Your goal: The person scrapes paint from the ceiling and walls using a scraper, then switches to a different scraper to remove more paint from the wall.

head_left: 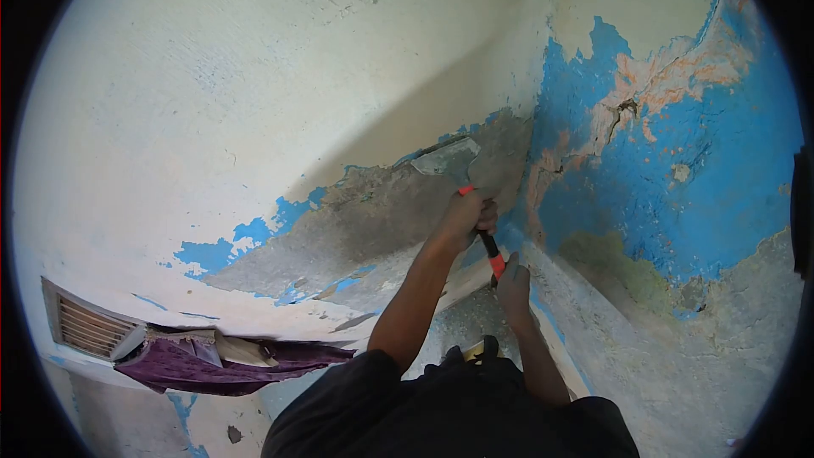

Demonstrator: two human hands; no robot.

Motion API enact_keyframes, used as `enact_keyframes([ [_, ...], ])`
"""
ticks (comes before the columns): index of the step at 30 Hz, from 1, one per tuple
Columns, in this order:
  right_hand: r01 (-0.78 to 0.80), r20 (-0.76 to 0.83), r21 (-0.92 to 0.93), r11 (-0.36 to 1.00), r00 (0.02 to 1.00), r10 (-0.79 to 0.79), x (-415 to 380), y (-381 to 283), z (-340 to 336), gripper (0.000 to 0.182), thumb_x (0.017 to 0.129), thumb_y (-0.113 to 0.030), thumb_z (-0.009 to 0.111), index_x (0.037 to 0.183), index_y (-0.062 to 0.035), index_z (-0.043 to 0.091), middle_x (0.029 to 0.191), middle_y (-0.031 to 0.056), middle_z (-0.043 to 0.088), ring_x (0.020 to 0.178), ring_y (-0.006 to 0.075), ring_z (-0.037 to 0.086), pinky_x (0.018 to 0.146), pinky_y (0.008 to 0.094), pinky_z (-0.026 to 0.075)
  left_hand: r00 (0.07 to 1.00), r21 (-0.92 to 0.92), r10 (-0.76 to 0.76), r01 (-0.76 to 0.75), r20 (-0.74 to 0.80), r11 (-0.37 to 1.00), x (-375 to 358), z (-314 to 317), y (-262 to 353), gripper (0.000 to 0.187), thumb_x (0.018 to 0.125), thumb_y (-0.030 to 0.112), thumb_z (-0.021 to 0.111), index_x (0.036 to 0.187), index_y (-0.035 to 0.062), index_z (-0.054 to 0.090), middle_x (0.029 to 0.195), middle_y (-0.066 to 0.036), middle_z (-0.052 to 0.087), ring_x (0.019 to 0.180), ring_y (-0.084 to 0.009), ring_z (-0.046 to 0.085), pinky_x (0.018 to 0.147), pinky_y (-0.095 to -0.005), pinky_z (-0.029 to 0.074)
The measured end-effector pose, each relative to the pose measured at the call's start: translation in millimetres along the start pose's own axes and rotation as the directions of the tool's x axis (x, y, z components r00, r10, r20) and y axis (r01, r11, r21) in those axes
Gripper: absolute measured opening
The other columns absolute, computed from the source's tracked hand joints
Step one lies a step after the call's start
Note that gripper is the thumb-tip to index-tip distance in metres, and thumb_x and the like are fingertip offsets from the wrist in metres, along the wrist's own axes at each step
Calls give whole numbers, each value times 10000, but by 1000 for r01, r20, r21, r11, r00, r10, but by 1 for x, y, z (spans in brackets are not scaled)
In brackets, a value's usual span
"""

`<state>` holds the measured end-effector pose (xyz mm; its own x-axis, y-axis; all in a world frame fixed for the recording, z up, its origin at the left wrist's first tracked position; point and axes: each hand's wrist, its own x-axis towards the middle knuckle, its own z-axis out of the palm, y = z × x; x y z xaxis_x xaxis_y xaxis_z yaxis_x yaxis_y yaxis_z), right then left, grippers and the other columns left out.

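Observation:
A wide-bladed scraper (449, 159) with a red and black handle slants up from my hands, its blade against the wall near the corner. My left hand (465, 220) is wrapped round the upper handle, just below the blade. Lower down, my right hand (514, 284) grips the handle near its red end. Under and around the blade lies a bare grey patch (373, 212) where plaster shows. Ragged blue paint (208, 254) and cream-coloured paint (212, 102) border this patch. The blade's edge meets the upper paint border.
To the right, past the corner, stands a wall with blue paint (678, 161), peeling areas and a crack (623, 114). A slatted vent (93, 322) sits at the lower left, beside a purple cloth (212, 373) with pale material on it.

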<state>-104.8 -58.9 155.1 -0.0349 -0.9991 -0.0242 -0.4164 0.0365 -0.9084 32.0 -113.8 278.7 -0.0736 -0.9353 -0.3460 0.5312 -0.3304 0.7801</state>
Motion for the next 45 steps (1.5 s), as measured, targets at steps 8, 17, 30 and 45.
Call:
enact_keyframes([
  [8,-70,-20,27,997,997,71,-5,-10,-1,663,1014,-393,310,585,51,552,466,158,508,470,323,558,529,436,426,999,30,-12,13,-49,999,4,4,-5,407,883,193,566,578,198,297,494,52,253,420,-90,259,475,-282,264],
  [17,-45,-48,27,999,998,46,5,32,17,689,1013,-449,283,612,38,562,496,168,515,496,322,542,550,432,421,999,38,-16,18,-46,999,14,7,-13,379,880,209,568,593,201,319,497,62,253,420,-88,263,476,-282,272],
  [30,-267,110,63,961,959,260,22,17,3,663,1011,-421,290,692,84,576,601,267,567,591,414,600,574,493,425,1000,83,-29,29,-2,996,31,18,1,350,870,213,561,616,188,322,507,59,269,422,-94,278,474,-289,289],
  [45,-42,146,212,976,989,11,45,-11,-33,590,1016,-389,293,757,36,609,566,217,562,552,339,605,523,434,413,997,94,77,-80,30,992,39,57,23,352,905,278,540,617,210,350,514,76,272,428,-77,283,451,-276,280],
])
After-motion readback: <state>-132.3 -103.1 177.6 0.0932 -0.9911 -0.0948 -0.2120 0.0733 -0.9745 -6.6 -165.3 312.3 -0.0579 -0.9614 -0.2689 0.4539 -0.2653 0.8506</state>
